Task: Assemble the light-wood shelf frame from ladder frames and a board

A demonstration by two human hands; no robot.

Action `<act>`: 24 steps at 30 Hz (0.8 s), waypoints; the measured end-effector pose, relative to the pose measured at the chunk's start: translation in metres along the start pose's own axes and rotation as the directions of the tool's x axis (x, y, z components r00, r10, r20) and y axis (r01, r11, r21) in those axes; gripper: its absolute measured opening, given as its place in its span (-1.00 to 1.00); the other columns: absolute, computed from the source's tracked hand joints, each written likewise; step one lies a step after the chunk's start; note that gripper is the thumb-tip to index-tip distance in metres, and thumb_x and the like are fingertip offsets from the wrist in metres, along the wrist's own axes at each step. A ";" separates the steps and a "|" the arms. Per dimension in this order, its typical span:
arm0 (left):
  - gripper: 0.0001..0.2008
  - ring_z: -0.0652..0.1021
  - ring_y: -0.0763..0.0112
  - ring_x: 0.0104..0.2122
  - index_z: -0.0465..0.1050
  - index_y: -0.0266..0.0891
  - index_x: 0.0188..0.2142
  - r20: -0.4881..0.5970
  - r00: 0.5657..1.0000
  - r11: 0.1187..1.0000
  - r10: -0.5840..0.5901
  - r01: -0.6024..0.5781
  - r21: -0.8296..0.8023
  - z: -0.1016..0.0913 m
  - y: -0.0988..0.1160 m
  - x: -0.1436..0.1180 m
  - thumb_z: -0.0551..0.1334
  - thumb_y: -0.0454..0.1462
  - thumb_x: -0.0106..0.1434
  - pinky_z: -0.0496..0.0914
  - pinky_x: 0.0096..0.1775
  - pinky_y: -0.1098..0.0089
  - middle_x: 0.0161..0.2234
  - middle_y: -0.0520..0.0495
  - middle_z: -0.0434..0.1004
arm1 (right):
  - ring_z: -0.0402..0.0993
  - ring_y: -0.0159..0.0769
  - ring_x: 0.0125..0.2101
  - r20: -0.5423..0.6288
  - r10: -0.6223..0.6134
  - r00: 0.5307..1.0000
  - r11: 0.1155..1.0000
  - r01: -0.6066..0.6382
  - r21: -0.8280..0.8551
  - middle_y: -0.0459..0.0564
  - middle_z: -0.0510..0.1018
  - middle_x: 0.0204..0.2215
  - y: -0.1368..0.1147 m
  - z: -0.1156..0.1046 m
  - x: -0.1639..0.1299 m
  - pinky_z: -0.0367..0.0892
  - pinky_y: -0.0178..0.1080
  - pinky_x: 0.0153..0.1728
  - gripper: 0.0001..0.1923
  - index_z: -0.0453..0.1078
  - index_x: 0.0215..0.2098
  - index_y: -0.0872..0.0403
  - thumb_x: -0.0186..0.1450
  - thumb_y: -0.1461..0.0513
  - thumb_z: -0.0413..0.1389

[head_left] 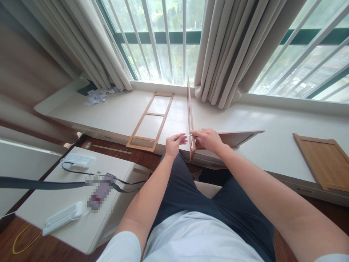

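the left hand pinches a thin rod with its fingertips; the grip is closed on it, but the fingers cover most of its length, so i cannot tell what tool or part it is; the right hand has its grip clasped on the near end of an upright wooden frame, which we see almost edge-on, at the front of the white tabletop; whether the rod enters the wood is too small to make out; a brown panel reaches out to the right, partly covered by the right hand, and the place where it meets the frame is hidden; a second panel is cut off by the right border; on the left lies a ladder-like frame, flat, its near end past the tabletop's edge; paper scraps lie farther left, near the curtains and barred windows; on a low cabinet, a power strip lies near a blurred, pixelated object.
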State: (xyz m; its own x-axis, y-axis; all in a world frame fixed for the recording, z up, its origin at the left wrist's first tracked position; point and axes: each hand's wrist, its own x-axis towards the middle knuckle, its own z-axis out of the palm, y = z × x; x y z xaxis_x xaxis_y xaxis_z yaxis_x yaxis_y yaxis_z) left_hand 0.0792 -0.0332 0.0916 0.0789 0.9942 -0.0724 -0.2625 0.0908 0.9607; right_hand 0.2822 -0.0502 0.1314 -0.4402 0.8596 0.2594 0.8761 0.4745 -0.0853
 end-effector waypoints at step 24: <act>-0.57 0.57 0.46 -0.53 0.63 -0.34 -0.18 -0.018 1.000 1.000 0.022 -0.021 0.019 -0.002 0.005 -0.005 0.45 -0.05 0.08 0.51 -0.44 0.38 -0.38 -0.14 0.64 | 0.50 -0.19 -0.20 0.005 0.017 1.000 1.000 -0.017 0.008 -0.04 0.68 -0.17 -0.001 -0.001 -0.001 0.19 -0.20 -0.23 -0.65 0.43 0.15 -0.09 0.42 0.26 0.06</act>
State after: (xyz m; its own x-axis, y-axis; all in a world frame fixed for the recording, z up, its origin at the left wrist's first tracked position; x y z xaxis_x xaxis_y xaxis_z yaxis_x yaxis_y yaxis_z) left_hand 0.0760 -0.0379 0.0965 0.0564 0.9968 -0.0564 -0.2453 0.0686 0.9670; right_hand 0.2820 -0.0513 0.1323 -0.4265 0.8684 0.2531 0.8818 0.4615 -0.0974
